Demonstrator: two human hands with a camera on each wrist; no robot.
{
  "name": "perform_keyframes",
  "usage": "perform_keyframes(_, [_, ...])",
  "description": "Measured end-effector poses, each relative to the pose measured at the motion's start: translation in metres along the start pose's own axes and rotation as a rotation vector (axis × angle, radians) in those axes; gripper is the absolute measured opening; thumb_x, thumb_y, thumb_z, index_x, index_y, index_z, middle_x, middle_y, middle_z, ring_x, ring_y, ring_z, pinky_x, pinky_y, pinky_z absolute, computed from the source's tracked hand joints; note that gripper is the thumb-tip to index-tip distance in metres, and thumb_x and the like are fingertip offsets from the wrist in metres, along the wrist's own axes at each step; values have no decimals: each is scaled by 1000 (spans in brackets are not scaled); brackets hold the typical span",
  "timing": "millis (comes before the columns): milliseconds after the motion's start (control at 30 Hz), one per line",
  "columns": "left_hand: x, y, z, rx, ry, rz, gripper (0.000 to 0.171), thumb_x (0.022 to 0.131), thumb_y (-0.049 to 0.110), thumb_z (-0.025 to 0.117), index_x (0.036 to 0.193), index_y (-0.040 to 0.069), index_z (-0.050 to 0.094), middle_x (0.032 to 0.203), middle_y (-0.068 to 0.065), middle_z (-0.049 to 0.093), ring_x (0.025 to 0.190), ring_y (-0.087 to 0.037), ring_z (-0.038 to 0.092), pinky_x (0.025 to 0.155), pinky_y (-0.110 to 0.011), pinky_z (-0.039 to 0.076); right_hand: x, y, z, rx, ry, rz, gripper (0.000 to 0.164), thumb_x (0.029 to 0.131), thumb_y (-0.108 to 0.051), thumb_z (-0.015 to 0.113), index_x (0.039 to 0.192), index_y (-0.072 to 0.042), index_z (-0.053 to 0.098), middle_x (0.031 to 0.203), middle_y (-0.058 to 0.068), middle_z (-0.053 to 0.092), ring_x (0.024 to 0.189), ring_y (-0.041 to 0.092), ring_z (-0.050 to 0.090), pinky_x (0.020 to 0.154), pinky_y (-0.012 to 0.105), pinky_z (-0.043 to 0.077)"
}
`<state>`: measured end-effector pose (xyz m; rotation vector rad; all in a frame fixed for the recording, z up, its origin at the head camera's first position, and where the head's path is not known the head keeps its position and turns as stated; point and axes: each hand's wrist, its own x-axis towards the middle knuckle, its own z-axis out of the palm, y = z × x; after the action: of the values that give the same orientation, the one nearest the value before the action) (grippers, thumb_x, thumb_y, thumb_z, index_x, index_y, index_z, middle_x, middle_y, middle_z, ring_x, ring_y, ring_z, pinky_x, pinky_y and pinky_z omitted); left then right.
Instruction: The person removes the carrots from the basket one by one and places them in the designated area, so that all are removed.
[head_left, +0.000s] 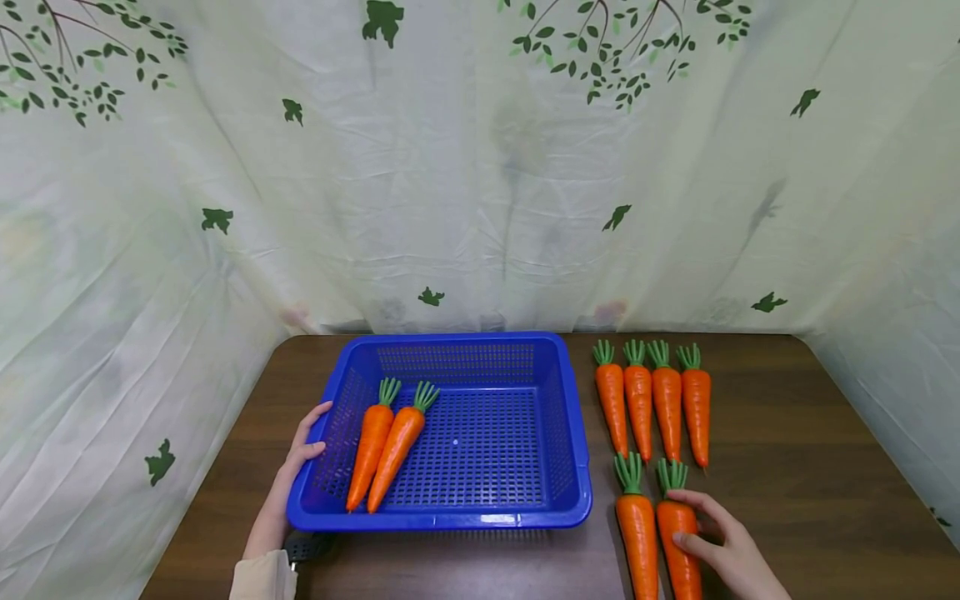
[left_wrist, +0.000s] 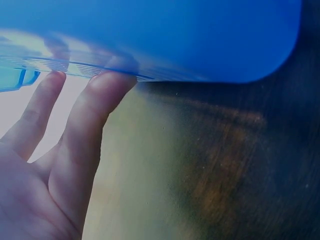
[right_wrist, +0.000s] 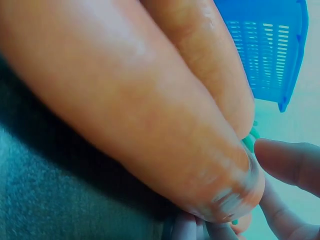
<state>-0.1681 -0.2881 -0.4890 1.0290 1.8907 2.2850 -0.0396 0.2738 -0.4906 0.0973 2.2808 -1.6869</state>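
A blue plastic basket stands on the table with two orange carrots, the left one and the right one, leaning side by side within it. My left hand is at its left side; in the left wrist view the extended fingers touch the outer wall. At the front right, my right hand holds a carrot near its green top, thumb on one side and fingers on the other. Another carrot lies just left of it.
Behind the held carrot, several more carrots lie in a row right of the basket, green tops toward the back. The brown wooden table ends at a pale leaf-printed curtain. A dark object sits by my left wrist.
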Motion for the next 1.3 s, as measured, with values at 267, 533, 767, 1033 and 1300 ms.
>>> perform_keyframes(267, [0,0,0,8,1,-3,78,80,-11,22,141,32,45,130,13,48,111,-2,48,89,-14,36,-2,-1,1,-13,19,23,54,90,-12,63,133,10,41,131,29,44,93,16,58,72,33,50])
perform_keyframes(533, [-1,0,0,-25,-4,0,79,79,-11,21,141,31,44,130,11,48,112,-3,48,90,-15,37,-1,1,1,-22,9,-2,51,90,-9,63,132,11,43,127,24,49,91,10,58,72,31,49])
perform_keyframes(767, [-1,0,0,2,5,-2,79,79,-11,21,141,32,45,129,12,48,111,-2,48,89,-14,37,1,0,2,-10,-12,-28,49,90,-10,64,130,10,45,121,18,54,90,8,58,72,30,49])
perform_keyframes(1033, [-1,1,0,6,9,-15,79,79,-11,21,141,33,44,130,13,47,111,-2,47,89,-14,36,1,0,1,16,-18,-44,49,90,-10,63,131,10,44,120,14,55,91,7,58,72,31,50])
perform_keyframes(1300, [-1,0,0,21,14,-9,79,79,-10,23,141,33,45,129,13,47,110,-1,47,88,-14,36,0,-2,0,-5,1,-10,51,90,-11,63,132,10,44,126,16,51,93,7,56,73,30,49])
